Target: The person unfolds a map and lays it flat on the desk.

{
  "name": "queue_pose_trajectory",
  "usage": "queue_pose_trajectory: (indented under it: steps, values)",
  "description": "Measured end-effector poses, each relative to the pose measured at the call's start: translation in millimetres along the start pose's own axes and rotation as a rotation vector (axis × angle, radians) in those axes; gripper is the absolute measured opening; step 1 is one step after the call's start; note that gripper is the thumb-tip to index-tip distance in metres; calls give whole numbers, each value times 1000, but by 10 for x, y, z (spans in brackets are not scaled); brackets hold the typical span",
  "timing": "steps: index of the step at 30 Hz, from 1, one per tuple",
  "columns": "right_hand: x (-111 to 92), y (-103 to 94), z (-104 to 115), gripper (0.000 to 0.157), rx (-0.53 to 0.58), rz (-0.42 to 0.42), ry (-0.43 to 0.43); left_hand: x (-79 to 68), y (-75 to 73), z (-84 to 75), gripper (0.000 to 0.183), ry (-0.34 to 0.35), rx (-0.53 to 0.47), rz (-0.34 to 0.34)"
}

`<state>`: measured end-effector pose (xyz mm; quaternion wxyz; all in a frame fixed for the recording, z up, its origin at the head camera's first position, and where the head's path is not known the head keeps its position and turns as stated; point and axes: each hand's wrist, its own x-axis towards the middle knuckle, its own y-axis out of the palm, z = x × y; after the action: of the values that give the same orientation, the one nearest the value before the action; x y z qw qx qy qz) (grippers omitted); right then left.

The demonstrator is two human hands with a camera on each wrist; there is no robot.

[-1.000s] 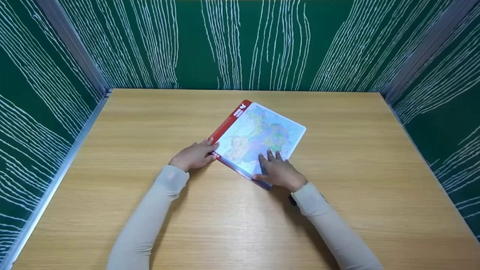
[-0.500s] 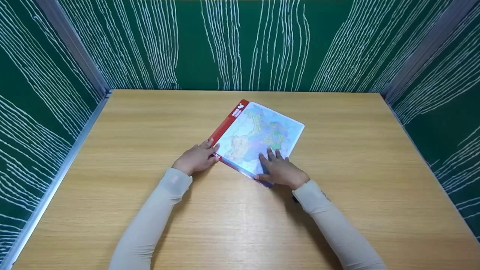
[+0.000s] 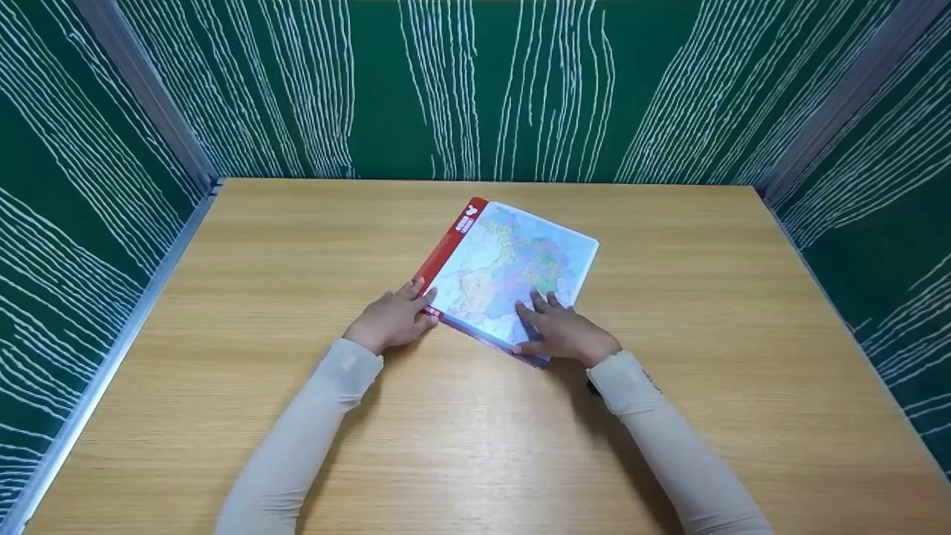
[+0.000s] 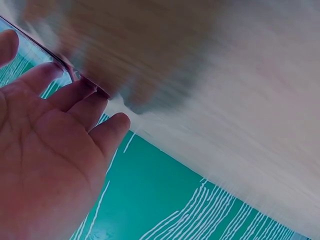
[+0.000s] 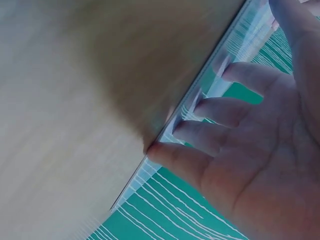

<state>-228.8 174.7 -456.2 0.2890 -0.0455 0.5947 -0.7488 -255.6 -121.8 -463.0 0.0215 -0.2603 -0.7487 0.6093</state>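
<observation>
A thin, flat map sheet (image 3: 490, 260) with a glossy face and a red band down its left side lies at a slant on the table. My left hand (image 3: 392, 319) rests on its left corner, fingertips over the red band. On the lower right part of the map my right hand (image 3: 566, 332) lies with fingers spread, thumb near the lower edge. In the left wrist view, the left hand's fingers (image 4: 85, 102) reach just to the sheet's edge. The right wrist view has the right hand's fingers (image 5: 205, 137) laid along the glossy surface.
Bare wood of the table (image 3: 475, 446) surrounds the sheet. Green walls (image 3: 654, 89) with white wavy lines stand at the back and both sides, with grey metal posts (image 3: 145, 89) in the corners.
The map sheet has turned a little counterclockwise: its top corner has moved left, its bottom corner right and away. Both hands have shifted slightly to the right along with it.
</observation>
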Motion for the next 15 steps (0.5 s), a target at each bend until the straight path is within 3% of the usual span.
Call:
queue_pose_trajectory:
  steps: [15]
  values:
    - [5, -32, -118, 80, 59, 18, -24, -31, 52, -80, 70, -47, 2, 2]
